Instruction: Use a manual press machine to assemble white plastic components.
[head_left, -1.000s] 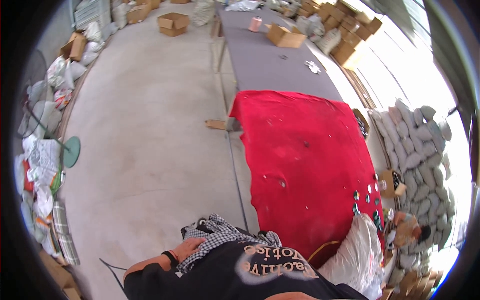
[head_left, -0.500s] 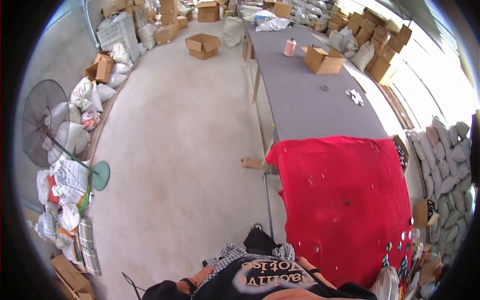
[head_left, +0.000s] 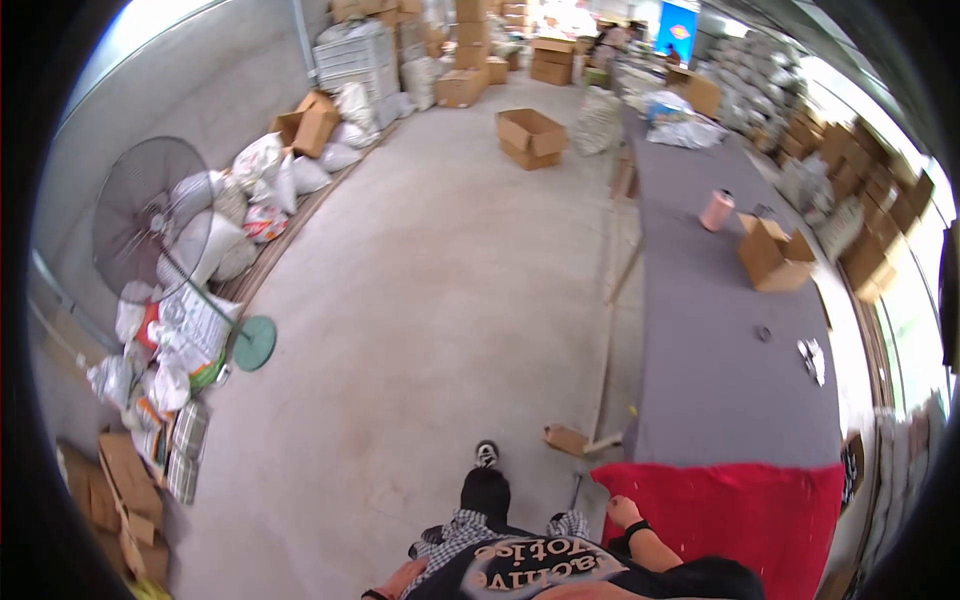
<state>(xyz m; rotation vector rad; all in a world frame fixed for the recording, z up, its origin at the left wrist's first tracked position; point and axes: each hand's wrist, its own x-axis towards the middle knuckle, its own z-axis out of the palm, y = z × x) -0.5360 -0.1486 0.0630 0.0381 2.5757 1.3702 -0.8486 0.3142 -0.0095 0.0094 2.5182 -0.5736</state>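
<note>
My right hand (head_left: 622, 512) is over the near left part of a red cloth (head_left: 740, 500) that covers the close end of a long table. Its fingers are loosely bent, and no object shows in them; whether it touches the cloth I cannot tell. My left hand (head_left: 402, 578) hangs low beside my checked clothing (head_left: 462, 528), fingers fairly straight, with nothing visible in it. A dark band circles my right wrist. One black-and-white shoe (head_left: 486, 454) is forward on the floor.
The grey tabletop (head_left: 700, 330) carries a pink thread cone (head_left: 717, 210), an open carton (head_left: 776, 254), a dark ring (head_left: 763, 333) and a whitish piece (head_left: 812, 361). A standing fan (head_left: 152, 220) and sacks (head_left: 205, 250) line the left wall. Another carton (head_left: 531, 138) stands on the floor ahead.
The view has tilted up and turned left, so the table sits farther right and less red cloth shows. My right hand has come up over the cloth, and one foot has stepped forward.
</note>
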